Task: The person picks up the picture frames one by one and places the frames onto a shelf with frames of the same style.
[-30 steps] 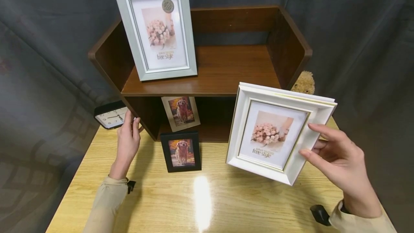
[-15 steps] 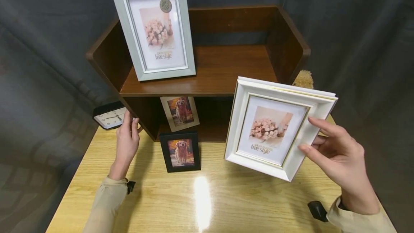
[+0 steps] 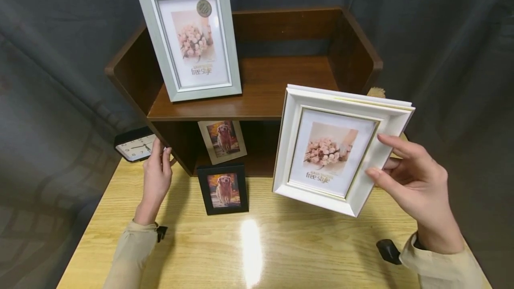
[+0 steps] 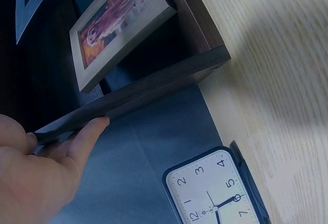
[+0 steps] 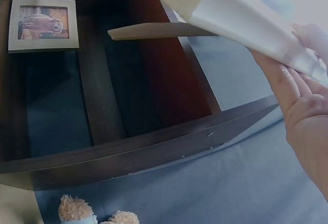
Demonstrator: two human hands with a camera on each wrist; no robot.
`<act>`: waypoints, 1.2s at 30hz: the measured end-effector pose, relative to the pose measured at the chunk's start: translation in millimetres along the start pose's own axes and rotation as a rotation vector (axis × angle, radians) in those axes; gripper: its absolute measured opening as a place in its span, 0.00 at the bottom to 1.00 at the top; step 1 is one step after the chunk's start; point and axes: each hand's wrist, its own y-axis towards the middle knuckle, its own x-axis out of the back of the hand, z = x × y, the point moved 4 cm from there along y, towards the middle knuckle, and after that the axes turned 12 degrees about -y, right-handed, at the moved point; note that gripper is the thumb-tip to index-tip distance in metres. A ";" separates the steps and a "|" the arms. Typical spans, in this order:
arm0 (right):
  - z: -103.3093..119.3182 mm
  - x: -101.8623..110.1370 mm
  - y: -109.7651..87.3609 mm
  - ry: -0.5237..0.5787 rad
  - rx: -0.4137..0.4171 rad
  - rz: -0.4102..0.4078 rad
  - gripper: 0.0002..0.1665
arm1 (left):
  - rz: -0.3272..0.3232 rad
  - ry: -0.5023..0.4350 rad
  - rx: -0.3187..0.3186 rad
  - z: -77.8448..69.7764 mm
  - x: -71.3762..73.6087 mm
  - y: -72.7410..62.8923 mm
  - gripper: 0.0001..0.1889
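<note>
My right hand (image 3: 421, 186) pinches the right edge of a white picture frame (image 3: 281, 146) with gold trim and a flower print. This frame is tilted in the air in front of the shelf's right half; its back support leg (image 5: 159, 31) sticks out in the right wrist view. My left hand (image 3: 158, 177) holds the front edge of the left side panel of a dark brown wooden shelf (image 3: 289, 75), thumb and fingers on either side. A pale green picture frame (image 3: 236, 57) stands on the upper board, at the left.
Below it, a beige frame (image 3: 240, 144) with a dog picture stands in the lower compartment. A black frame (image 3: 227, 211) stands before it on the table (image 3: 201, 253). A clock (image 3: 136, 148) sits left of the shelf; a fluffy toy (image 5: 76, 208) lies beyond its right side.
My right hand has raised the white frame and brought it slightly left, nearer the upper board. The left hand keeps its place on the side panel.
</note>
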 end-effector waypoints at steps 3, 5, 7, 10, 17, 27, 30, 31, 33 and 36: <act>0.8 0.3 3.2 -0.026 -0.011 0.004 0.37 | 0.003 -0.013 0.002 0.2 0.0 -0.6 0.24; 1.4 0.4 6.0 -0.044 -0.016 0.007 0.37 | 0.002 -0.019 0.004 0.5 0.0 -0.9 0.24; 1.8 0.2 9.1 -0.060 -0.014 0.006 0.37 | 0.000 -0.023 0.005 0.8 0.2 -1.1 0.24; 1.8 0.1 14.3 -0.066 -0.014 0.004 0.37 | -0.003 -0.020 0.001 0.7 0.5 -1.2 0.23; 1.9 -1.1 25.0 -0.064 -0.032 -0.003 0.38 | -0.006 -0.005 -0.006 -0.8 0.9 -0.7 0.23; 3.5 -4.7 38.6 -0.014 -0.026 -0.038 0.37 | 0.006 0.001 -0.015 0.1 0.4 0.2 0.23; 2.8 -6.2 42.9 -0.012 -0.018 -0.045 0.36 | -0.001 0.009 -0.021 0.2 0.8 0.4 0.23; 2.5 -6.6 44.3 -0.014 -0.015 -0.049 0.36 | -0.004 0.013 -0.022 0.3 0.9 0.4 0.23; 1.8 -7.3 47.5 -0.013 -0.005 -0.064 0.36 | -0.006 0.013 -0.018 0.5 0.9 0.4 0.23; 1.6 -7.3 50.6 -0.026 0.006 -0.092 0.35 | 0.001 -0.002 -0.004 1.0 0.1 0.0 0.23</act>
